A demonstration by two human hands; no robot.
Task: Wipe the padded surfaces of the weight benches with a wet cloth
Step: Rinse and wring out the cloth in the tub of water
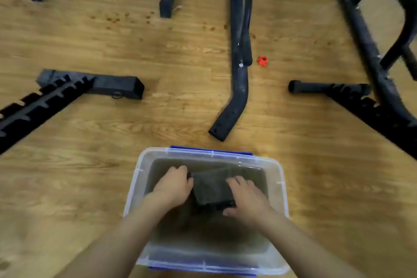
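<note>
While both hands sit low at centre frame, I log this as the wetting step; wiping not begun.

The left hand (173, 184) curls over the left edge of the folded dark grey cloth (211, 187). The right hand (247, 197) grips the right edge, fingers on top, thumb at the near corner.

The cloth lies between the hands, touching both, in murky water inside the clear rectangular plastic tub with blue latches (283, 187). Its longer side seems to run up-frame, slightly tilted. Neither hand is nearer. I judge the lift goes straight up, with only the tub walls in the way.

Beyond on the wood-plank floor (90, 176):
- notched black steel bench frame (45, 99), mid left
- bent black steel tube (235, 95), centre
- small red plastic piece (262, 61), just right of the tube
- second black bench frame (361, 99), right

No padded surface is in my view.
</note>
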